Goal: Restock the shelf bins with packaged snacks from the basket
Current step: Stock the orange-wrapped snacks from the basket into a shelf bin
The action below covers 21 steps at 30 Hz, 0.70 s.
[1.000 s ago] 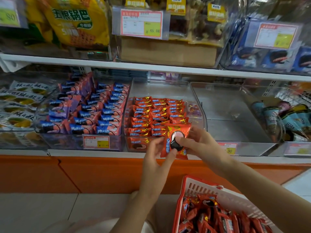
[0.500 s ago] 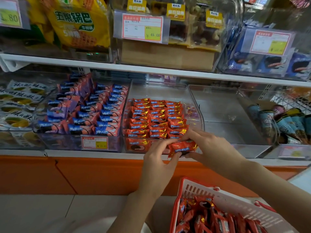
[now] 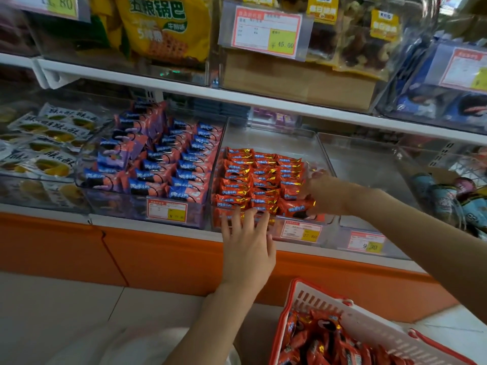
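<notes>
Left hand [image 3: 247, 248] with fingers spread, tips at the front wall of the clear bin [image 3: 274, 138] mid-frame, right hand [image 3: 322, 193] against an orange packet [image 3: 295, 209] in its front row, grip too blurred to tell, red basket [image 3: 295, 299] of more packets lower right.

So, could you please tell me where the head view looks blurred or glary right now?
Head view: the right hand is smeared by motion blur, worst at its fingers, beside the orange packs; glare streaks the clear bin; the left hand is fairly sharp; the top right corner is soft.
</notes>
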{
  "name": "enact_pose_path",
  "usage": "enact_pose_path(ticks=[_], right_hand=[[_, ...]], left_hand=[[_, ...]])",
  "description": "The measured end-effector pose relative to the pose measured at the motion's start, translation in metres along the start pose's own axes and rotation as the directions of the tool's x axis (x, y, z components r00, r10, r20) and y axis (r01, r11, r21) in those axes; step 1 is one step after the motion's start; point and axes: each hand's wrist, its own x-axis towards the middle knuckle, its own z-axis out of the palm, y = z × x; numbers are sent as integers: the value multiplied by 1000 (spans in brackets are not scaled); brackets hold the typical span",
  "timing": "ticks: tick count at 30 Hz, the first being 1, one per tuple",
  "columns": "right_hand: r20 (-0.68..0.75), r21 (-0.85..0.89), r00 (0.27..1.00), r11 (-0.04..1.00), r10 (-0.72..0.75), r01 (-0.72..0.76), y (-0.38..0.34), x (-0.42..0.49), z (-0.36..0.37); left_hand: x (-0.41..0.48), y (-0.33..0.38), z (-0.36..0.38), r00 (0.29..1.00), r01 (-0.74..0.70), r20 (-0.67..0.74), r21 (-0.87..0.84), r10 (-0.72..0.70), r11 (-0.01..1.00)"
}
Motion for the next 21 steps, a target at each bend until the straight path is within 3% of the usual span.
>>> enact_pose_path(ticks=[3, 12, 15, 18, 21], right_hand=[[98, 105, 995, 994, -36, 26, 4, 14, 8], [118, 29, 993, 1000, -15, 12, 14, 26, 24], [60, 114, 998, 993, 21, -27, 14, 24, 23], [162, 194, 987, 980, 10, -41, 12, 22, 26], [155, 175, 988, 984, 6, -33, 8, 16, 27]], left_hand=[[1, 2, 0, 999, 22, -25, 7, -21, 1000], [4, 6, -1, 999, 53, -4, 40, -53, 998], [3, 6, 0, 998, 62, -21, 55, -61, 997], [4, 7, 0, 998, 63, -18, 67, -62, 996], [2, 5, 0, 999, 41, 0, 71, -41, 997]])
